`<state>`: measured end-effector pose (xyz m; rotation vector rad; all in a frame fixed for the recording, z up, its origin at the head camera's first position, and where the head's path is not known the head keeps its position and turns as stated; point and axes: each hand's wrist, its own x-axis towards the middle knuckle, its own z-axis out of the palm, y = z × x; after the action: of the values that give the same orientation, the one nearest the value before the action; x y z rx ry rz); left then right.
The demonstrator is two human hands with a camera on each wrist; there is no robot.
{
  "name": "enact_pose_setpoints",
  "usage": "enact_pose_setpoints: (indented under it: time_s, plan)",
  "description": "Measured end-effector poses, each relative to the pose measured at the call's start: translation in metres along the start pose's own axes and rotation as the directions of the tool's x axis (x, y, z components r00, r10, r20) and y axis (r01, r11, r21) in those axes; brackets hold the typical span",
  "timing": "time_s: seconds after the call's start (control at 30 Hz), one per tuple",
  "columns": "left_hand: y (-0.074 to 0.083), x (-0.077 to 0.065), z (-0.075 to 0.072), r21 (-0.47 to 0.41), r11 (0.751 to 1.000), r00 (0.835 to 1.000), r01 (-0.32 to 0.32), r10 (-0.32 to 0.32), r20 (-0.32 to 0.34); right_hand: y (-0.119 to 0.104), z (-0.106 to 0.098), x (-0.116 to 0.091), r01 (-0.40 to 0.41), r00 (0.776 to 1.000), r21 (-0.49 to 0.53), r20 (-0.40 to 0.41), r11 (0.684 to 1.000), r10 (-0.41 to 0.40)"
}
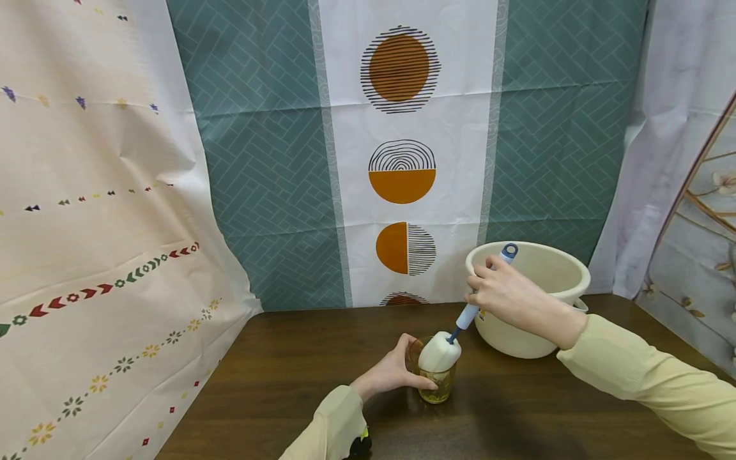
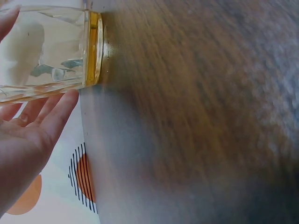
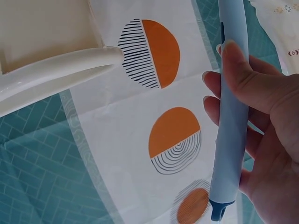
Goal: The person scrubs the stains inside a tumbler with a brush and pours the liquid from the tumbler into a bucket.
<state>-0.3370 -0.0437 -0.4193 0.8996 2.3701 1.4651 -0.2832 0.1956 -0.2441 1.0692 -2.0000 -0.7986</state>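
In the head view my left hand [image 1: 397,367] grips an amber glass [image 1: 435,391] around its side, thumb at the front and fingers behind. The glass stands tilted slightly at the table, its base close to the wood. My right hand [image 1: 512,297] holds a sponge cup brush by its light blue handle [image 3: 231,116], thumb along one side and fingers wrapped behind. The white sponge head [image 1: 439,352] sits in the mouth of the glass, its upper part above the rim. Through the clear wall in the left wrist view, the sponge appears as a pale shape inside the glass [image 2: 65,49].
A cream bucket [image 1: 520,348] with a handle stands at the back right, just behind the right hand. The dark wooden table [image 1: 276,383] ends at a green and white patterned curtain [image 1: 270,160]. A cream cloth [image 1: 103,255] hangs along the left.
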Motion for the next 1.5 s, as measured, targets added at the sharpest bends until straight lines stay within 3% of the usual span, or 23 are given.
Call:
enact_pose_setpoints:
  time_s: [0.3,0.8,1.5]
  plan:
    - [0.001,0.001,0.0,0.008,1.0,1.0,0.011,-0.011,0.0,0.001,-0.001,-0.002,0.017,1.0,0.016,-0.006,1.0,-0.017]
    - [0.001,0.001,-0.001,-0.016,1.0,1.0,0.017,-0.017,0.0,0.004,0.0,0.003,0.096,0.992,0.041,-0.089,0.995,-0.092]
    - [0.001,0.0,-0.001,0.021,0.999,0.999,0.038,-0.038,-0.021,0.002,-0.003,0.012,0.088,0.995,0.004,-0.046,0.996,-0.088]
